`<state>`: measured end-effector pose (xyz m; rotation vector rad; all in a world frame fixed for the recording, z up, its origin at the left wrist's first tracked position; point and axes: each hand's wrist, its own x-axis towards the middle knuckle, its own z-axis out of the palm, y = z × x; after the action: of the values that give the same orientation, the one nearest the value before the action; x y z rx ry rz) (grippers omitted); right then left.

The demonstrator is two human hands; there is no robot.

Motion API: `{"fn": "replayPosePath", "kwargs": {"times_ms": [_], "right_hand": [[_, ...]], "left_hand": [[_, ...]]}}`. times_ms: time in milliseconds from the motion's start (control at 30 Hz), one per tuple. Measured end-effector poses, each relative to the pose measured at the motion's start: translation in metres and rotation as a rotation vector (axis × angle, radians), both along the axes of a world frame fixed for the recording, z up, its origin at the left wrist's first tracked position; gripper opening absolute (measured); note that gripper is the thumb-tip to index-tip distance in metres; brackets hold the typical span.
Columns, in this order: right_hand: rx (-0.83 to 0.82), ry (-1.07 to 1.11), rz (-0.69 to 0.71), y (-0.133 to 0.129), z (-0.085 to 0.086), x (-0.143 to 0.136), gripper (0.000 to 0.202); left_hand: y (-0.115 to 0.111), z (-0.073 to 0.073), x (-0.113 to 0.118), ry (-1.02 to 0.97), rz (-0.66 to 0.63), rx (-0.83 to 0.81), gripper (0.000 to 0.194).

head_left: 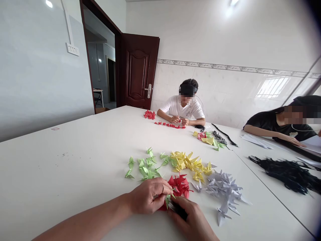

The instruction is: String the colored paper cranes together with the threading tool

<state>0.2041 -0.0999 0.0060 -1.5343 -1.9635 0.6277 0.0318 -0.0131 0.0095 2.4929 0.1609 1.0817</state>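
Observation:
At the near edge of the paper piles, my left hand (152, 195) has thumb and fingertips pinched on a small green folded paper crane (168, 201). My right hand (192, 217) is closed around a black object with a pale grey end (180, 210), whose kind I cannot make out. Both hands meet at the green crane, fingertips close together. Just beyond them lies a pile of red paper cranes (181, 185); some red paper also shows beneath my fingers. Green cranes (147, 167) lie behind my left hand, yellow ones (187, 161) further back, and white ones (225, 187) to the right.
Across the white table (75, 174), a person in a white shirt (184, 105) handles red cranes. Another person in black (271, 122) sits at right with papers (258, 141). A heap of black cords (286, 172) lies at right. Mixed cranes (209, 140) lie mid-table.

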Motion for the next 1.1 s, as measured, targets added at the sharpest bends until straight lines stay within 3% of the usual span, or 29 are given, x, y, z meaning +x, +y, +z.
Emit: {"fn": "replayPosePath", "kwargs": {"times_ms": [700, 1100], "right_hand": [[-0.014, 0.009, 0.008, 0.003, -0.006, 0.002, 0.021], [-0.013, 0.135, -0.116, 0.006, -0.008, 0.003, 0.045]], "left_hand": [[-0.001, 0.002, 0.0, 0.0, 0.008, -0.008, 0.03], [0.0, 0.0, -0.001, -0.008, 0.05, -0.004, 0.033]]}}
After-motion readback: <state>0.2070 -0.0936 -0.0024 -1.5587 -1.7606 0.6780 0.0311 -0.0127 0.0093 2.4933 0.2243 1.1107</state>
